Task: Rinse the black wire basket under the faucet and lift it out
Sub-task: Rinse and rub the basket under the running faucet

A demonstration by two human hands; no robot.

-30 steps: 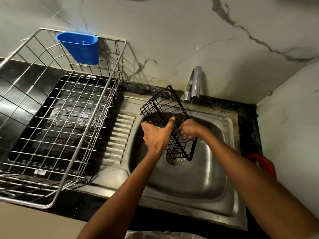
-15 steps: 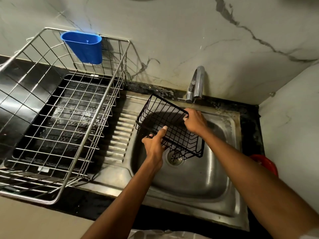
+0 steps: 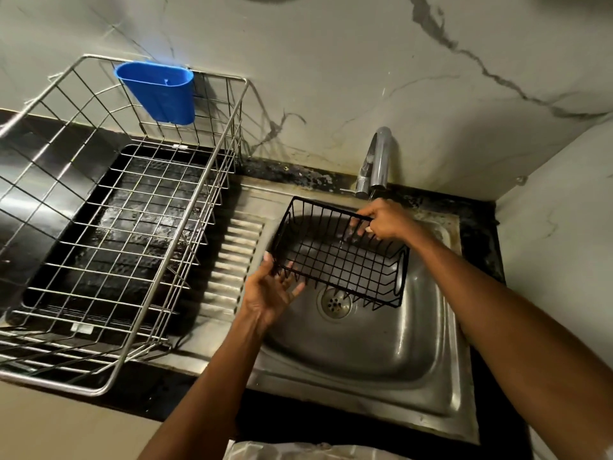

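Because rinsing called for water to reach the mesh, held over the sink bowl (image 3: 381, 346) rather than set down in it: black wire basket (image 3: 341, 257), opening upward, far rim tucked just below the faucet (image 3: 376, 161) at 12 o'clock of the bowl. Gripped at the far rim by the right hand (image 3: 384, 220), fingers curled over the top wire, thumb outside; judged the carrying hold, close to the spout so the stream would fall inside. Cradled at the near left corner, about 8 o'clock of the basket, by the left hand (image 3: 272, 290), fingers spread and nearly straight beneath the wires, curled round nothing; judged a steadying prop that left the mesh free to drain. Suspended directly above the drain strainer (image 3: 335, 302), presumably so runoff went straight down. Thin trickle at the spout tip; flow too faint to judge.

Seen as a shallow rectangular tray of thin black rods: close parallel bars across the floor, taller open-grid walls, a looped end at 3 o'clock. Tilted slightly. Empty. Wetness on the wires could not be told.

Off at 9 o'clock, unused: steel dish rack (image 3: 109, 227) with blue plastic holder (image 3: 157, 91) hooked on its back rail.
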